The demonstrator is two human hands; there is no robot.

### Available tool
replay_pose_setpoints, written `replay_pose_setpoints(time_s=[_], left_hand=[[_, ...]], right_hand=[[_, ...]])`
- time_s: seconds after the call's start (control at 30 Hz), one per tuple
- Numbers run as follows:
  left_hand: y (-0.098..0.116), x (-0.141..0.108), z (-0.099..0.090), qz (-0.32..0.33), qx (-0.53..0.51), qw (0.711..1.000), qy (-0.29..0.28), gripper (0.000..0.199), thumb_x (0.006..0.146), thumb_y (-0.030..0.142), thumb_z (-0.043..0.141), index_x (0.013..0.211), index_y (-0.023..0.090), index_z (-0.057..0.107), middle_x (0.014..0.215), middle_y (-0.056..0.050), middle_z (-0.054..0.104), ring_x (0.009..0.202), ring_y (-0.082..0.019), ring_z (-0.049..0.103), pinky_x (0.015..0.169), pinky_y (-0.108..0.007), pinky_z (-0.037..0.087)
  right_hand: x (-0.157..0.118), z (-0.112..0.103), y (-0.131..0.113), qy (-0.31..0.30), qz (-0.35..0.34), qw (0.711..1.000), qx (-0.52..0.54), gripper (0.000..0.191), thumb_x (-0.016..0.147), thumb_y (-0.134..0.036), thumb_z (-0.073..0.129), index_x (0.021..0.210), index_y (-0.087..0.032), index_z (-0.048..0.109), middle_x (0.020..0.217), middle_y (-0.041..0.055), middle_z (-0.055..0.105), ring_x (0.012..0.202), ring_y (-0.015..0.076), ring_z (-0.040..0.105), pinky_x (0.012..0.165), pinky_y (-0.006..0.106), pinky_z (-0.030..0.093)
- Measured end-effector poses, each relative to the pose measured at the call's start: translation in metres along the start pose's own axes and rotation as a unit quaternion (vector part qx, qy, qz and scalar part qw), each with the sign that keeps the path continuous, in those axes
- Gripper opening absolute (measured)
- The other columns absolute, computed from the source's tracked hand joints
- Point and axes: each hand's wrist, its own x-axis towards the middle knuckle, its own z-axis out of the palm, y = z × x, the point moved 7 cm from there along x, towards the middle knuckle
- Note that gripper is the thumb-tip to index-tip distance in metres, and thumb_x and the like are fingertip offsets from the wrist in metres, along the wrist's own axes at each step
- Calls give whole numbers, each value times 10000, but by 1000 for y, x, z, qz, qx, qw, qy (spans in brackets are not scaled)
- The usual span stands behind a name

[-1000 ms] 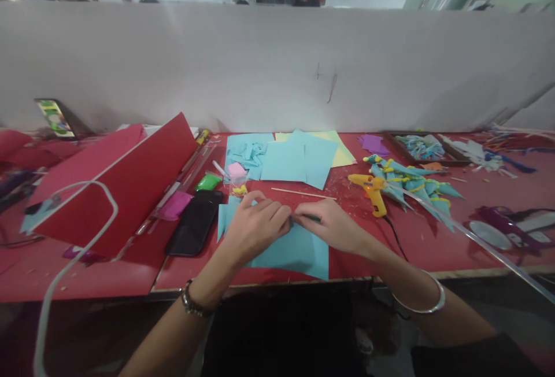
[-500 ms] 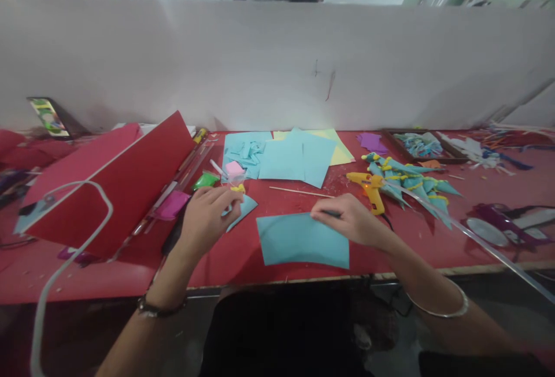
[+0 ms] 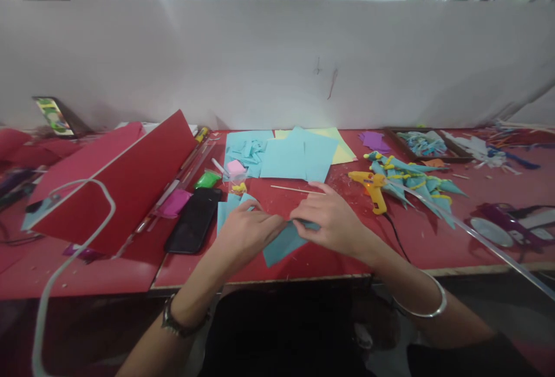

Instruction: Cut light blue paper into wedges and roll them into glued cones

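My left hand (image 3: 248, 231) and my right hand (image 3: 332, 220) meet fingertip to fingertip above the front of the table. Both are closed, pinching the upper edge of a light blue paper sheet (image 3: 281, 248), which slants below them and is partly hidden by my right hand. Whether a small tool is also between the fingers is hidden. Another blue paper piece (image 3: 222, 213) lies behind my left hand, beside small yellow bits (image 3: 239, 188). Just beyond my hands rests a thin wooden stick (image 3: 291, 189).
Blue sheets (image 3: 281, 159) lie at the back. To the right are a yellow glue gun (image 3: 372, 189), blue paper cones with yellow trim (image 3: 418, 183) and a tray (image 3: 455, 151) of scraps. A black phone (image 3: 193, 221) and a propped red board (image 3: 125, 186) are on the left.
My left hand has moved right and my right hand slightly left, so they now meet. The blue sheet has turned from lying flat to a slant. The black phone is uncovered.
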Motion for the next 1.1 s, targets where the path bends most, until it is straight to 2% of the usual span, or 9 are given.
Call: replay_pose_setpoints(time_s=[0.17, 0.37, 0.47, 0.6, 0.7, 0.8, 0.9, 1.0, 1.1], left_hand=[[5, 6, -7, 3, 25, 999, 40, 296, 883, 156, 397, 621, 174, 534, 444, 77, 514, 405, -66, 433, 609, -231, 385], [3, -1, -5, 17, 29, 999, 19, 164, 842, 110, 448, 735, 182, 548, 491, 87, 552, 436, -68, 450, 618, -244, 377], [1, -3, -6, 21, 21, 999, 16, 175, 840, 90, 437, 732, 179, 543, 480, 92, 553, 426, -63, 444, 625, -241, 383], [-4, -6, -7, 23, 23, 999, 18, 162, 865, 134, 426, 775, 177, 553, 491, 88, 572, 441, -65, 482, 634, -244, 391], [-9, -11, -6, 18, 33, 999, 2, 173, 860, 109, 415, 793, 185, 555, 516, 94, 595, 445, -63, 488, 630, -245, 388], [-14, -17, -6, 14, 32, 999, -8, 227, 864, 99, 383, 776, 195, 569, 519, 95, 600, 444, -59, 483, 624, -236, 387], [-22, -21, -8, -11, 48, 999, -18, 285, 878, 137, 364, 720, 210, 589, 472, 89, 569, 440, -68, 471, 624, -236, 383], [-28, -23, -7, -27, 52, 998, -33, 331, 894, 182, 347, 688, 220, 603, 463, 81, 568, 447, -79, 471, 632, -240, 380], [-31, -20, -7, -35, 28, 998, -44, 358, 906, 230, 337, 679, 225, 614, 501, 75, 599, 462, -85, 479, 637, -241, 381]], right_hand=[[5, -1, -2, 60, 40, 996, 43, 115, 734, -143, 490, 673, -206, 565, 644, -53, 633, 616, 96, 549, 903, 327, 312], [2, 1, 7, 45, 55, 997, 32, 137, 702, -125, 463, 607, -209, 515, 576, -62, 569, 575, 96, 510, 940, 378, 274], [-3, -2, 15, 43, 61, 997, 25, 138, 707, -120, 469, 613, -209, 516, 590, -58, 572, 578, 94, 502, 926, 367, 293], [-12, -7, 29, 55, 84, 994, 31, 138, 714, -120, 471, 620, -206, 525, 611, -32, 584, 593, 106, 496, 763, 296, 380], [-20, -6, 47, 33, 130, 990, 41, 130, 712, -129, 475, 613, -199, 520, 598, -18, 563, 596, 116, 493, 618, 250, 369], [-28, -6, 65, 25, 163, 986, 21, 124, 712, -134, 473, 611, -194, 514, 593, -15, 549, 589, 117, 492, 592, 245, 356], [-33, -15, 80, 61, 197, 978, -13, 127, 703, -133, 473, 594, -193, 496, 576, -10, 541, 571, 124, 489, 580, 254, 356], [-30, -22, 76, 97, 195, 975, 47, 115, 750, -170, 465, 655, -196, 524, 646, 7, 594, 629, 139, 543, 624, 262, 400], [-19, -14, 53, 38, 128, 982, 136, 135, 817, -259, 476, 886, -199, 576, 902, 45, 651, 836, 160, 584, 753, 289, 424]])
